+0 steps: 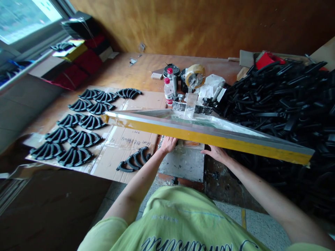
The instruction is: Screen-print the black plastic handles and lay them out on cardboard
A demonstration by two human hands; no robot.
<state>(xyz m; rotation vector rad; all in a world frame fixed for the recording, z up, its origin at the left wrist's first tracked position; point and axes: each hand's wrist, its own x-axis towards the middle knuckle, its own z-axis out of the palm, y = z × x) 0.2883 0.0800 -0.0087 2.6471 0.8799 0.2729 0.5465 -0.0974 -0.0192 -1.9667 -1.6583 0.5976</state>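
Observation:
A screen-printing frame (pixel 209 134) with a yellow front edge is tilted up above a grey metal plate (pixel 183 162). Both my hands reach under that raised frame. My left hand (pixel 168 143) rests at the plate's far left corner, and its fingertips are hidden by the frame. My right hand (pixel 216 152) lies at the plate's right side, fingers also partly hidden. An orange-brown piece (pixel 191 143) shows between the hands under the frame. A set of black curved plastic parts (pixel 134 160) lies just left of my left hand.
Rows of black curved parts (pixel 78 129) are laid out on flattened cardboard (pixel 123 143) at left. A big heap of black plastic pieces (pixel 282 101) fills the right. A plastic bottle (pixel 169 91), a tape roll (pixel 195 75) and a tin stand behind the frame.

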